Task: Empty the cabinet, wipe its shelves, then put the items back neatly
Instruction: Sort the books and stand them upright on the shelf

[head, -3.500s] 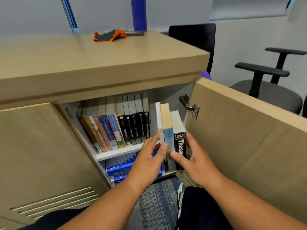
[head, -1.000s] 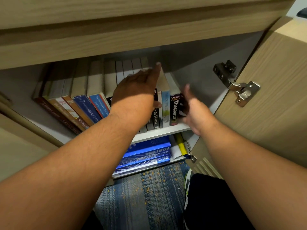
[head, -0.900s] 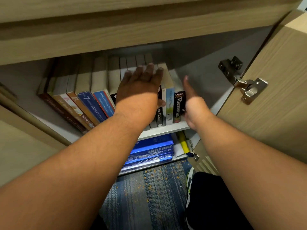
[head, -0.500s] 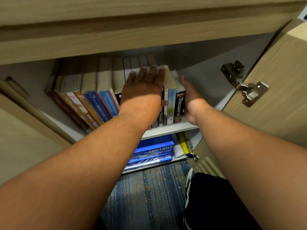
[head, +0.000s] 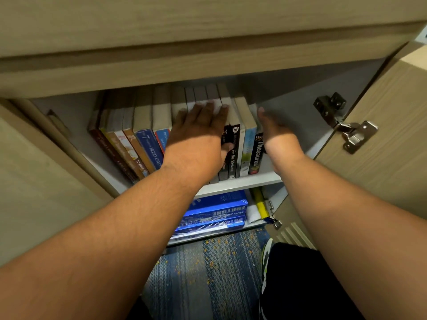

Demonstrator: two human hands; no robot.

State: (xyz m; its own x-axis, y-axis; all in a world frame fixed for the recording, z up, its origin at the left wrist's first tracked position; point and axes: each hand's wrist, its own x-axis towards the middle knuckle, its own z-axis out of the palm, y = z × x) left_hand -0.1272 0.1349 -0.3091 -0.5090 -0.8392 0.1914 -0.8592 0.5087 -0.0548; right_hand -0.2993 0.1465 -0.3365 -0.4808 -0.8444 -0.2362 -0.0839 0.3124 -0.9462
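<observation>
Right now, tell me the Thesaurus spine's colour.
Thesaurus spine: black with white lettering, best in the head view.

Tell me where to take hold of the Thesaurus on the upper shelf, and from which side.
Take the Thesaurus near its spine, fingers on the free right cover, thumb over the top edge. Come from the front right: it stands upright, last in the row, left cover tight against the pale blue book, with free shelf only on its right, beside the right hand.

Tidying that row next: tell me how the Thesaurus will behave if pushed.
The Thesaurus looks thick and stiff, so it should slide whole on the smooth shelf. As the end book, with only the right hand beside it, it may tip rightward.
</observation>
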